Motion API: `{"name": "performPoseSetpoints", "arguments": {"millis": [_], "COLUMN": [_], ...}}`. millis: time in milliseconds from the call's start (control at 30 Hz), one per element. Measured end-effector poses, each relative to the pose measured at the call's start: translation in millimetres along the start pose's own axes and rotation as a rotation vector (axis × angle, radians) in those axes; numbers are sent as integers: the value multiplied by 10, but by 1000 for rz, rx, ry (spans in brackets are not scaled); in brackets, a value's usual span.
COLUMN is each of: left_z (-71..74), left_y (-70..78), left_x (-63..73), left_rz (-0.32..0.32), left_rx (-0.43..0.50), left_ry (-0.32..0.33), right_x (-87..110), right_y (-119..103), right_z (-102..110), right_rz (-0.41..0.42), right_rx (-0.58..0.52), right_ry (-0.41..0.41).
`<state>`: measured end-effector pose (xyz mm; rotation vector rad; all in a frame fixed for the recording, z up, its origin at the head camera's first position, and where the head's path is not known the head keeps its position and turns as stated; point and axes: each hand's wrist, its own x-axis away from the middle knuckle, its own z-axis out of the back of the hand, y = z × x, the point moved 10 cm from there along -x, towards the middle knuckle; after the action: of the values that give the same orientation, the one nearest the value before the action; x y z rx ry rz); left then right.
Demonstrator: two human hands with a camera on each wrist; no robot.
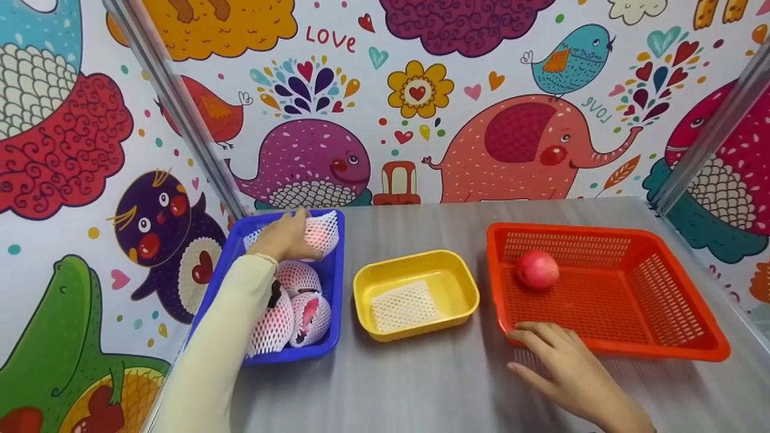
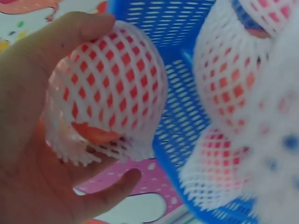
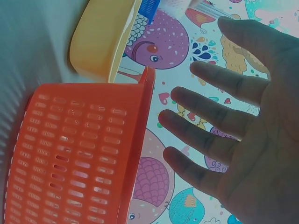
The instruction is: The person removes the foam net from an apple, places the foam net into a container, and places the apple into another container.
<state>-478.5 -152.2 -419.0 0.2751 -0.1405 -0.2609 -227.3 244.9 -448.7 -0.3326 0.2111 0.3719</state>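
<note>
In the blue basket, my left hand grips a red apple in a white foam net near the far end. The left wrist view shows the thumb over the top of the netted apple and fingers along its other side. Several more netted apples lie in the same basket, partly hidden by my arm. My right hand, fingers relaxed and apart, hovers at the near left corner of the red basket and holds nothing. One bare apple sits in that basket.
Between the two baskets stands a yellow tray with a flat empty foam net in it. All stand on a grey table. Cartoon-printed walls with metal posts close off the back and sides.
</note>
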Motion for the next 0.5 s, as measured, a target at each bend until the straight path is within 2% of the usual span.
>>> {"name": "performPoseSetpoints", "arguments": {"millis": [200, 500], "left_z": [104, -88], "left_y": [237, 676], "left_x": [316, 917], "left_rz": [-83, -214], "left_rx": [39, 10], "left_ry": [52, 115], "right_x": [5, 42], "right_y": [-25, -85], "right_z": [-11, -15], "right_rz": [-16, 13], "right_rx": [-17, -16], "right_ry": [-17, 3]}}
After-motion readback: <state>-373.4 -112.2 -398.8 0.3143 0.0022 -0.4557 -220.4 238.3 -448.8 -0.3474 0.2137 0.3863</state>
